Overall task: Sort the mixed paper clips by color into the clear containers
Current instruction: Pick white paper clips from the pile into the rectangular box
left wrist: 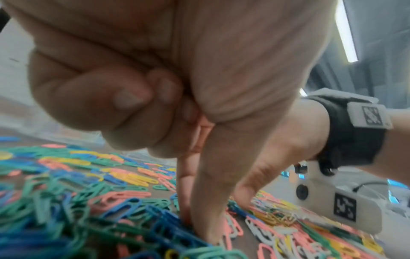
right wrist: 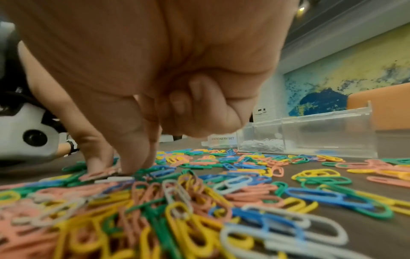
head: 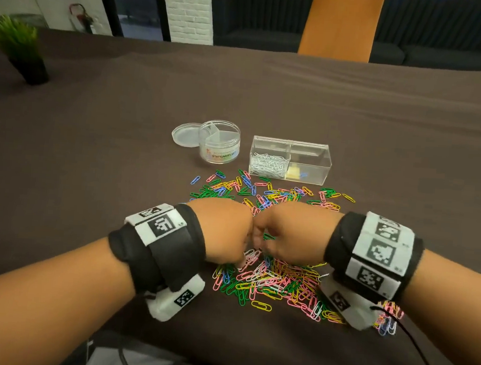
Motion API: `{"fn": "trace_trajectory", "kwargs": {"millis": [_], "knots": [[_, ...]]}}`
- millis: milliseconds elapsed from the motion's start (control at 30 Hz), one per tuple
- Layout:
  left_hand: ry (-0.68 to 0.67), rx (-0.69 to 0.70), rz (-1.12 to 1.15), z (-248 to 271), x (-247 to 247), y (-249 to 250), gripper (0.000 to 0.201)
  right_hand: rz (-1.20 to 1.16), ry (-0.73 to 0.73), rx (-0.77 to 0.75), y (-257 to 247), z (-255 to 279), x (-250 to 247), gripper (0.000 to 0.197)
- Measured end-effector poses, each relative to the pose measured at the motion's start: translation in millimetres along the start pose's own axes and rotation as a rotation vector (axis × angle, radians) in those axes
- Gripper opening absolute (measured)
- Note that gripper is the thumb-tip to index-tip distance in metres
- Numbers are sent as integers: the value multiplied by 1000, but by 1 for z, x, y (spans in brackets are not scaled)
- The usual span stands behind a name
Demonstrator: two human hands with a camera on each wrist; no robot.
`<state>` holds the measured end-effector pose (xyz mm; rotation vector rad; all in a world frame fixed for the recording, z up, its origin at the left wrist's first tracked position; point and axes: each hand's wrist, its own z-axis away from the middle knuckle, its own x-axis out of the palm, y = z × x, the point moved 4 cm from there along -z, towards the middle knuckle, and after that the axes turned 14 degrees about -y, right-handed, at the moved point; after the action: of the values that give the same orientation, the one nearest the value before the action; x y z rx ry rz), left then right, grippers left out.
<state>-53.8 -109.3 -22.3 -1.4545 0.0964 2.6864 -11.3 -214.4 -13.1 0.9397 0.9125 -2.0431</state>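
A wide pile of mixed colored paper clips (head: 272,280) covers the brown table in front of me. My left hand (head: 229,233) is over it; curled fingers hold pink paper clips (left wrist: 200,133) against the palm, while the thumb and forefinger (left wrist: 197,226) reach down into the pile. My right hand (head: 284,234) touches it knuckle to knuckle. Its thumb and fingertips (right wrist: 111,168) pinch a pink paper clip (right wrist: 97,175) lying on the pile. Behind stands a clear rectangular box (head: 311,147), with white clips (head: 266,164) in its left compartment.
An open round clear jar (head: 219,144) with dividers stands left of the box, its lid (head: 185,134) beside it. A bunch of clips (head: 389,318) clings to the right wrist camera's cable. A potted plant (head: 22,50) stands far left, an orange chair (head: 341,23) beyond the table.
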Motion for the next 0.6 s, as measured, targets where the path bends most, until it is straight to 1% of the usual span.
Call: {"fn": "trace_trajectory", "kwargs": {"millis": [67, 167, 267, 367, 500, 600], "knots": [[-36, 25, 52, 1, 0, -7, 16, 82, -1, 13, -2, -5, 2, 12], [-61, 52, 238, 4, 5, -23, 13, 95, -29, 28, -2, -9, 5, 19], [-43, 91, 439, 9, 6, -39, 12, 88, -18, 20, -1, -9, 6, 12], [-40, 98, 553, 14, 8, -50, 11, 73, 11, 8, -1, -10, 3, 8], [-65, 97, 712, 12, 17, -56, 17, 90, -35, -6, -10, -17, 6, 11], [-63, 78, 857, 13, 22, -60, 18, 77, -70, -13, -11, -21, 10, 3]]}}
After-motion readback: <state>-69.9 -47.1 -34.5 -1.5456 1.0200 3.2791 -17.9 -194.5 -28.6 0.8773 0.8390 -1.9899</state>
